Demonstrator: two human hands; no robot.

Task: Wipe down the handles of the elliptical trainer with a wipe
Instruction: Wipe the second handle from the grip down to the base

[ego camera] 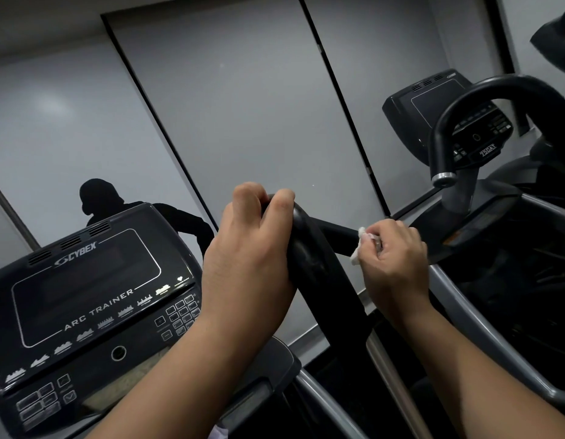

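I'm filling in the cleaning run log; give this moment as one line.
left hand: gripping handle top | right hand: pressing wipe on handle's side bar | console: untouched

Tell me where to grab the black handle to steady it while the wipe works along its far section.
Grip the black handle at its top bend, coming from the left, as the left hand does. The bend gives the fingers a curve to wrap, and it leaves the section beyond free for the right hand pressing the white wipe.

The console point(91, 299) sits left of the handle point(319, 267). The left hand point(249, 258) grips the handle's top; the right hand point(398, 258), just right, presses a wipe point(358, 248) onto its side bar.
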